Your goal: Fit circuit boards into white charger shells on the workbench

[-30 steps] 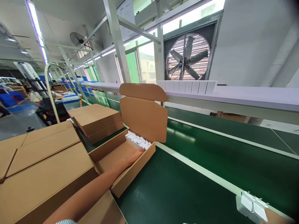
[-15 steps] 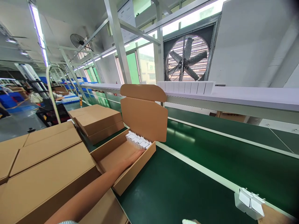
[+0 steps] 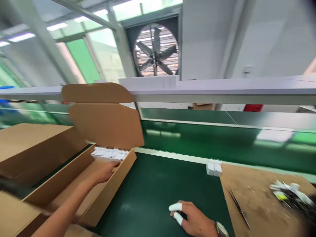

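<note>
My left hand (image 3: 106, 172) reaches into an open cardboard box (image 3: 112, 192). Its fingers are partly extended beside a row of small white pieces (image 3: 110, 153) at the box's far end; whether they touch is unclear. Over the green work surface (image 3: 148, 194), my right hand (image 3: 191, 217) wears white covers on two fingertips. Its thumb and finger are apart, and nothing shows between them. A small white group of pieces (image 3: 214, 167), like those in the box, stands beyond the right hand, at the edge of a brown board.
Closed cardboard boxes (image 3: 32, 148) stand on the left. On the right, the brown board (image 3: 249, 184) carries tweezers (image 3: 238, 207) and a tangle of small parts (image 3: 291, 194). A white shelf (image 3: 222, 86) runs across the back.
The view has swung right, bringing the board, tweezers and my right hand with its wrist watch into sight. My left hand is still in the box by the white row.
</note>
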`<state>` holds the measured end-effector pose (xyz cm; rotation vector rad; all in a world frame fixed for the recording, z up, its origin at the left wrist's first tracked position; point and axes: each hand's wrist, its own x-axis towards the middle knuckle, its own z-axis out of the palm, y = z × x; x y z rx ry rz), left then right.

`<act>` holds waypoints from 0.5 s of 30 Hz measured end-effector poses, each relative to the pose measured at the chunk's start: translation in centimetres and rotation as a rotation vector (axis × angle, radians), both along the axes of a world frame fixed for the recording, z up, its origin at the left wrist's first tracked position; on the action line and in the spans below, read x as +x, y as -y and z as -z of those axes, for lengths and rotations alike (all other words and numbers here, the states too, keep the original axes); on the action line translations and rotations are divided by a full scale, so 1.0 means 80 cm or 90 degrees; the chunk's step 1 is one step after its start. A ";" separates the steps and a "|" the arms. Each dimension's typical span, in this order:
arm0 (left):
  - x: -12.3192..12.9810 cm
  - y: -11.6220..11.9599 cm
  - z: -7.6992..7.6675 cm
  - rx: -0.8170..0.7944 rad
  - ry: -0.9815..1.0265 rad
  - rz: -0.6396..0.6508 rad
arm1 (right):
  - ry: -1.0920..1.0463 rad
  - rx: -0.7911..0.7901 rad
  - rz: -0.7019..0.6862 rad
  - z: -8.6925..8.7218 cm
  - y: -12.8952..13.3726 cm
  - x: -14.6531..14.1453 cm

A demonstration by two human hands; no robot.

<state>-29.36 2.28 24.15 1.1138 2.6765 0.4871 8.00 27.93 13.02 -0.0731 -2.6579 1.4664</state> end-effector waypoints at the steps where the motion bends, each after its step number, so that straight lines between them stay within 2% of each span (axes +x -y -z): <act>1: -0.005 0.000 -0.010 -0.024 0.008 0.019 | -0.013 0.009 -0.012 -0.005 0.000 0.000; 3: -0.016 0.005 -0.035 -0.033 -0.041 -0.021 | -0.028 0.023 -0.026 -0.010 -0.001 -0.003; 6: -0.009 0.001 -0.074 0.053 -0.170 -0.106 | -0.023 0.040 -0.037 -0.007 -0.002 -0.006; 7: 0.004 -0.008 -0.083 0.084 -0.191 -0.091 | -0.021 0.048 -0.040 -0.006 -0.002 -0.006; 9: 0.045 -0.045 -0.089 0.113 -0.154 0.008 | -0.019 0.065 -0.044 -0.004 -0.001 -0.007; 11: 0.098 -0.102 -0.076 0.101 -0.048 0.129 | -0.017 0.079 -0.047 -0.004 -0.001 -0.006; 15: 0.203 -0.238 -0.016 0.061 0.146 0.359 | -0.028 0.081 -0.055 -0.005 -0.002 -0.005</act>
